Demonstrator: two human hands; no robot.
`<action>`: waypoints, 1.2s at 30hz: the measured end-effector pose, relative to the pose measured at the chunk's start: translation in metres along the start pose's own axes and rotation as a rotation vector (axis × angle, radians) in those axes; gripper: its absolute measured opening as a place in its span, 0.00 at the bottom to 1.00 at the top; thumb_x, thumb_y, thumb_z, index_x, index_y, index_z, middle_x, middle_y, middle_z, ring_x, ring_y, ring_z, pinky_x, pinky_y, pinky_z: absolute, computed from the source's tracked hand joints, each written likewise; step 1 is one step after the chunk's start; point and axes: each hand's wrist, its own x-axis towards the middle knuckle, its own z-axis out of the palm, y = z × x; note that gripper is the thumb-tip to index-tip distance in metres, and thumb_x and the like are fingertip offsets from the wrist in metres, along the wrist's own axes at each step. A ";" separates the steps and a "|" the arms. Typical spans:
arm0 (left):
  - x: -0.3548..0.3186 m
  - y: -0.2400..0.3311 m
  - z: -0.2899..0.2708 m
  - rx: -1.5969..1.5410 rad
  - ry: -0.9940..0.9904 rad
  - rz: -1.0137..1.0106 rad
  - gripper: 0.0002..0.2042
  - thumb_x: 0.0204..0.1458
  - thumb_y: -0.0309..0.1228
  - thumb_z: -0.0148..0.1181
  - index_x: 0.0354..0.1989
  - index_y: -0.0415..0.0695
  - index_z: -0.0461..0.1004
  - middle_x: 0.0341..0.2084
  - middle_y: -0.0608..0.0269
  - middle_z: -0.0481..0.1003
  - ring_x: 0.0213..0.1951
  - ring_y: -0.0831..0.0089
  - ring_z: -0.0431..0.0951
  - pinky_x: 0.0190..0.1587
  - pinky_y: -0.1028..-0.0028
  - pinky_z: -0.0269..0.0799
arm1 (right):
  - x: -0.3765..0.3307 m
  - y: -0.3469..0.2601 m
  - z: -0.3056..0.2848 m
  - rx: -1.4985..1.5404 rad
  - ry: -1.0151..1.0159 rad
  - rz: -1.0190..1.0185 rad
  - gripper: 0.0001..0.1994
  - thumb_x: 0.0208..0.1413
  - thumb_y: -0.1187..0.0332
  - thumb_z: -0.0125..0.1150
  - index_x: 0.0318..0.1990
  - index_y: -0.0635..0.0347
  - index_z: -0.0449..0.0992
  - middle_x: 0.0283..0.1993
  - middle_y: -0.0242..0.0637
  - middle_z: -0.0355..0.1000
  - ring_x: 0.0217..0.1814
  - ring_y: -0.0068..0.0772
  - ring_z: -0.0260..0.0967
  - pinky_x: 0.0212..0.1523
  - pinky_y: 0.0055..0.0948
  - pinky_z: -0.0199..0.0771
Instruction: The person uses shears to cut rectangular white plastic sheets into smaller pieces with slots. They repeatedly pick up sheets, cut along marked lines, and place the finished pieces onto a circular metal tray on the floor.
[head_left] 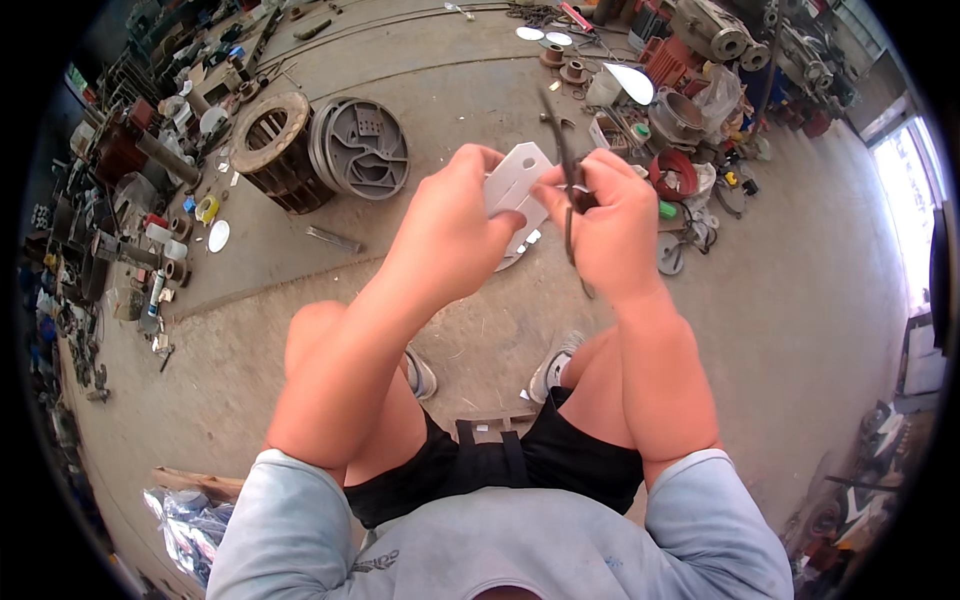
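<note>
My left hand is closed round a flat white plate, with the thumb across its face. The plate is held tilted above the floor and has a round hole near its far end and a thin line along its face. In my right hand is a long, thin, dark tool, whose exact kind I cannot make out. It stands upright in the picture, just right of the plate. My right thumb and fingertips reach the plate's right edge. My palms hide part of both things.
Ahead on the left stand a rusty slotted cylinder and a grey metal wheel. Machine parts, a red ring and a white bucket crowd the right. Clear plastic wrapping lies behind my left side. My shoes rest on the concrete floor.
</note>
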 end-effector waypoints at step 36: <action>-0.007 -0.014 -0.043 -0.939 0.495 0.261 0.19 0.63 0.25 0.70 0.60 0.37 0.73 0.48 0.59 0.83 0.46 0.71 0.84 0.45 0.69 0.82 | -0.044 -0.049 0.043 0.791 -0.577 0.650 0.23 0.64 0.48 0.74 0.39 0.63 0.82 0.23 0.22 0.67 0.21 0.13 0.61 0.23 0.21 0.56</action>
